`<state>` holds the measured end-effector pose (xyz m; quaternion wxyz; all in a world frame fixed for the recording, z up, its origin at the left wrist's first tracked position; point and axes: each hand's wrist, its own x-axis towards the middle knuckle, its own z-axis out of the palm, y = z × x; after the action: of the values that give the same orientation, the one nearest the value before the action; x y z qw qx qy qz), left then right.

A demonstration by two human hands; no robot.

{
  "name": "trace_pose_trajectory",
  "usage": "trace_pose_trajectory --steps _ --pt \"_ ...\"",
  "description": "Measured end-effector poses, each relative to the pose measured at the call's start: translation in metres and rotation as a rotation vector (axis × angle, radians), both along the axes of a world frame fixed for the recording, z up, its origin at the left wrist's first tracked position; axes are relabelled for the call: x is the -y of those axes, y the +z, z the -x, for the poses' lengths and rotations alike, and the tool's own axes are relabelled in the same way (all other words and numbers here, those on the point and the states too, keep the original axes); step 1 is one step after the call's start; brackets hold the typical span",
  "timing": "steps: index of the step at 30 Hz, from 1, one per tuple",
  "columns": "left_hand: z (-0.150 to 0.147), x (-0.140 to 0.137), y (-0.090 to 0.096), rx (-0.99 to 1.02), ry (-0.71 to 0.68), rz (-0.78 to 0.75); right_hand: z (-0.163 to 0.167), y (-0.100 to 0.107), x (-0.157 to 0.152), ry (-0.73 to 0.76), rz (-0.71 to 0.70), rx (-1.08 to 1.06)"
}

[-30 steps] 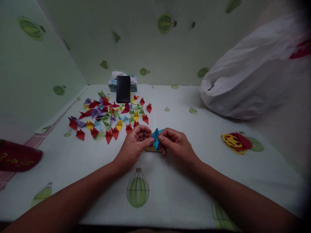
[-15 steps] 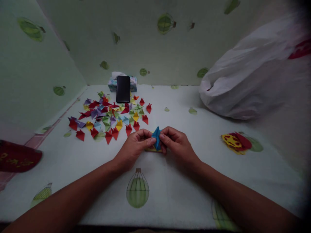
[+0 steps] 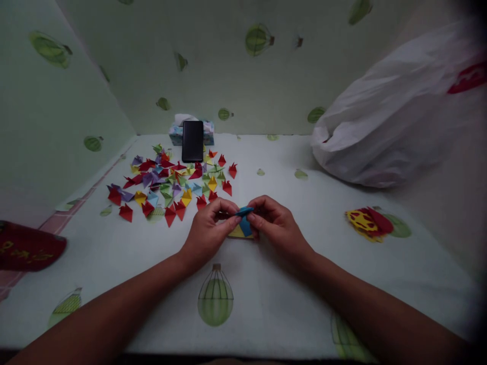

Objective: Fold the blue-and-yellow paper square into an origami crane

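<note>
A person's left hand and right hand pinch folded blue paper (one each side) in front of the phone

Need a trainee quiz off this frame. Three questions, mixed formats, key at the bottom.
1. Multiple choice. What colour is the held paper piece pinched between the left hand and the right hand?
a) red
b) blue
c) purple

2. True or false. As the camera sees it, the tissue box is behind the dark phone.

3. Fill in the blank. In the picture, the cluster of small folded papers lies to the ____ of the white plastic bag.

Key: 1. b; 2. true; 3. left
</note>
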<state>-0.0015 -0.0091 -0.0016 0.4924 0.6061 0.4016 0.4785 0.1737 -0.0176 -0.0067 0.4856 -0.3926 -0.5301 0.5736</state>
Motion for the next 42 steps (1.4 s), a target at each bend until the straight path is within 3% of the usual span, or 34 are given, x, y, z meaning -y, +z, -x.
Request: trace_pose_trajectory --steps 7,12,17,23,26,32,37,42 --pt "0.0031 0.0046 0.0042 -0.24 0.03 -0.432 -0.0031 -0.0026 0.0055 -0.042 -0.272 0.113" --pt "0.004 0.0028 0.0014 -0.285 0.031 -0.466 -0.0038 -0.0007 0.008 -0.066 -0.426 0.234" --pt "0.0051 -0.001 0.0013 -0.31 -0.03 -0.614 -0.0036 -0.0007 0.0046 -0.082 -0.602 0.295" --pt "0.0062 -0.0012 0.0013 -0.263 -0.033 -0.619 -0.0035 0.0028 0.005 -0.09 -0.66 0.324" --pt "0.006 0.0 0.0016 -0.247 -0.05 -0.489 -0.0045 0.0041 0.0055 -0.083 -0.607 0.347" --pt "0.0013 0.0014 0.0045 -0.039 -0.127 0.097 -0.0059 0.0034 0.0031 -0.012 -0.314 0.298" --pt "-0.0001 0.0005 0.0069 0.064 -0.172 0.265 -0.0049 0.0034 0.0013 0.043 -0.054 0.174" --pt "0.0003 -0.0003 0.0035 0.09 -0.249 0.415 -0.0045 0.002 -0.0005 0.073 0.043 0.079"
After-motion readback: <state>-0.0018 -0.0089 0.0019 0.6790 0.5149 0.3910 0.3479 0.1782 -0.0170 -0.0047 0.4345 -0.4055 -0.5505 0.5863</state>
